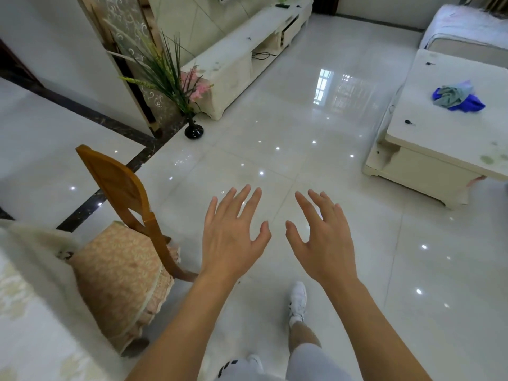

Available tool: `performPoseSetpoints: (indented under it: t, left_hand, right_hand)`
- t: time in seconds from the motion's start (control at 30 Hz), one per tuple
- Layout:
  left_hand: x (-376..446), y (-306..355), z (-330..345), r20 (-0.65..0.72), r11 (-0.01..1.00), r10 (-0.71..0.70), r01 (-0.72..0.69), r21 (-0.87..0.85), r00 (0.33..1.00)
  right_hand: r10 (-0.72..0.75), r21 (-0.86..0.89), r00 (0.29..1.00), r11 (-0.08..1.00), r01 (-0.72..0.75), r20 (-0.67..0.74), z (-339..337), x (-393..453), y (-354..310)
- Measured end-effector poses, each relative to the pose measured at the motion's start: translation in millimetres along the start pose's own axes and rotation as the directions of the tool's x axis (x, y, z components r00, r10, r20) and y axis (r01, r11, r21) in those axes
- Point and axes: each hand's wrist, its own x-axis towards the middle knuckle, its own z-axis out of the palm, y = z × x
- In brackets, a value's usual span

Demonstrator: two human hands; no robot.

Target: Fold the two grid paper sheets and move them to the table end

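At the lower left edge of the frame lies a bench [24,312] under a pale patterned cloth; no grid paper shows on it or elsewhere. Beside it stands a wooden chair [121,193] with a cushioned seat. In the lower middle, the left hand [231,237] and right hand [321,240] hover over the glossy tiled floor [302,133], fingers spread wide, palms down, holding nothing. At the right stands a cream bench [428,127] bearing a crumpled blue and grey cloth [457,98].
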Motion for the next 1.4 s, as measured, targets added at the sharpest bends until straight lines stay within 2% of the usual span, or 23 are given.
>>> performPoseSetpoints:
  t: [0.33, 0.47, 0.67, 0.97, 1.23, 1.4]
  left_hand:
    - [145, -3, 32, -0.074, 0.985, -0.162, 0.166, 0.056, 0.984]
    - [196, -2, 39, -0.142, 0.968, -0.23, 0.242, 0.069, 0.963]
    - [239, -20, 44, -0.166, 0.922, -0.358, 0.376, 0.089, 0.919]
    - [285, -95, 42, -0.25, 0.846, -0.492, 0.525, 0.086, 0.834]
    - [348, -210, 24, -0.324, 0.794, -0.561, 0.606, 0.052, 0.762]
    - [388, -290, 4, -0.335, 0.769, -0.589, 0.638, 0.047, 0.735]
  right_hand:
    - [-0.189, 0.078, 0.979, 0.98, 0.183, 0.081, 39, 171, 41]
    - [-0.306, 0.118, 0.948, 0.948, 0.295, 0.091, 44, 239, 48]
    - [-0.413, 0.163, 0.902, 0.905, 0.393, 0.121, 70, 309, 39]
    - [-0.548, 0.248, 0.808, 0.831, 0.498, 0.216, 138, 392, -18]
    - [-0.643, 0.267, 0.729, 0.764, 0.587, 0.235, 216, 485, -113]
    - [-0.662, 0.297, 0.71, 0.747, 0.595, 0.241, 265, 536, -179]
